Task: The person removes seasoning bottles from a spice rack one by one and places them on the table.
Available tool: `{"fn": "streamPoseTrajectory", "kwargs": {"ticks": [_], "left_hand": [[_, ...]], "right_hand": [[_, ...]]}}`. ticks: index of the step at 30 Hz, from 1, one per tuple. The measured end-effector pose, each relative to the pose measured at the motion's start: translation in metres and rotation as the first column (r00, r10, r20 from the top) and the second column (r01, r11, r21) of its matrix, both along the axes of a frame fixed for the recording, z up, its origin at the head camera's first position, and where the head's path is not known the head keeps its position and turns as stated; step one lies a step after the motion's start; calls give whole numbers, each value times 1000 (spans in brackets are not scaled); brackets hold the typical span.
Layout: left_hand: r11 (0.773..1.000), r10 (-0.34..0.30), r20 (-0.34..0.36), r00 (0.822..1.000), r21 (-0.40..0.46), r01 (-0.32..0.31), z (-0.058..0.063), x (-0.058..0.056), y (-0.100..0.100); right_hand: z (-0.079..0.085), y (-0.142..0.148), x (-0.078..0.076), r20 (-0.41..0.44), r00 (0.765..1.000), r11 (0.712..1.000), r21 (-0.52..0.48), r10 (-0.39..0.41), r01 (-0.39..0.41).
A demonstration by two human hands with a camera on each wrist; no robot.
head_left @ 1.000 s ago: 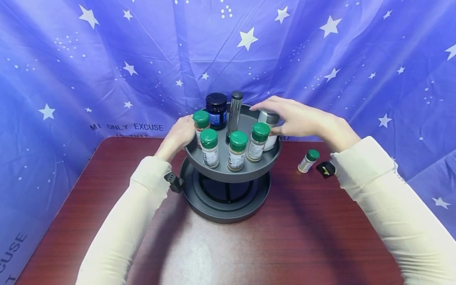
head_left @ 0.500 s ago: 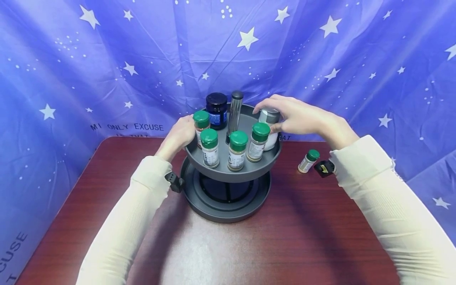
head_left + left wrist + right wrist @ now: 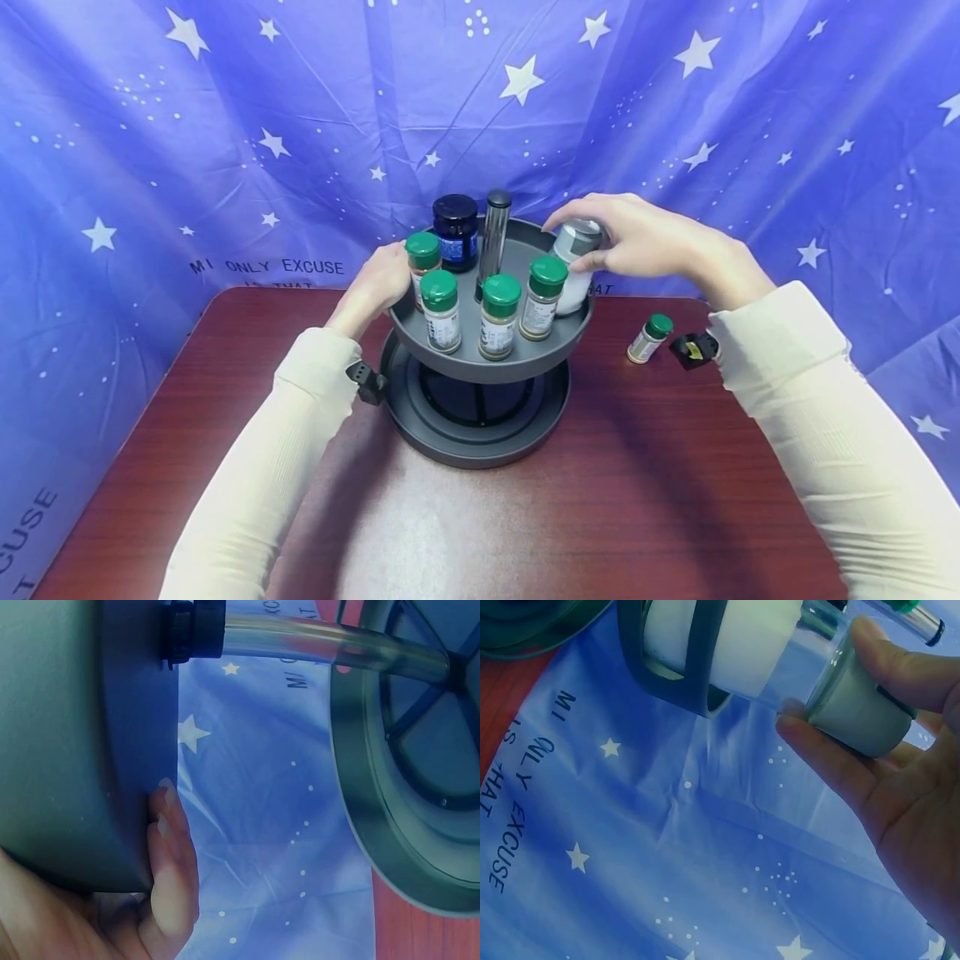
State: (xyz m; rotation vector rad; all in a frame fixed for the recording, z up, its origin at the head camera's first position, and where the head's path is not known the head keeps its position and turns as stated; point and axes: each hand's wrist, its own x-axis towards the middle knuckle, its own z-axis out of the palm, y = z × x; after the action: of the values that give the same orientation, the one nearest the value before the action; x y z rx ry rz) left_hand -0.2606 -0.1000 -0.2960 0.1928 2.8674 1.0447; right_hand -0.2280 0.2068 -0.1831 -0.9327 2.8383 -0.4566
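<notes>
My left hand (image 3: 378, 279) grips the left rim of the dark grey upper tray (image 3: 480, 372) of a two-tier turntable, its fingers (image 3: 171, 881) curled under the edge in the left wrist view. My right hand (image 3: 645, 237) holds a clear jar (image 3: 576, 292) of white contents by its grey lid (image 3: 862, 705). That jar leans to the right inside the tray's right rim; whether its base touches the tray is unclear. In front of it stands a green-capped spice jar (image 3: 538, 317). Another green-capped jar (image 3: 420, 287) is beside my left hand.
Two more green-capped jars (image 3: 442, 329) stand at the tray's front, and a dark jar (image 3: 456, 250) at its back, beside the metal post (image 3: 493, 246). The lower tray (image 3: 476, 454) rests on the red-brown table (image 3: 600, 517). A spice jar (image 3: 643, 344) stands right of the turntable.
My right hand has shifted slightly right and up, and the clear jar has tipped from upright toward the right. My left hand and the turntable have stayed in place.
</notes>
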Motion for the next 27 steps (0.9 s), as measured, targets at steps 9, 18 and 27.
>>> {"fn": "streamPoseTrajectory", "kwargs": {"ticks": [9,18,27], "left_hand": [[1000,10,25,1000,16,-10,0,1,1],[999,12,8,1000,31,-13,0,0,-1],[998,17,8,1000,66,-17,-1,1,0]], "right_hand": [[12,9,4,-137,990,999,-38,-23,18],[17,16,6,-255,966,996,-78,-53,35],[20,26,6,-242,966,995,-72,-90,75]]}}
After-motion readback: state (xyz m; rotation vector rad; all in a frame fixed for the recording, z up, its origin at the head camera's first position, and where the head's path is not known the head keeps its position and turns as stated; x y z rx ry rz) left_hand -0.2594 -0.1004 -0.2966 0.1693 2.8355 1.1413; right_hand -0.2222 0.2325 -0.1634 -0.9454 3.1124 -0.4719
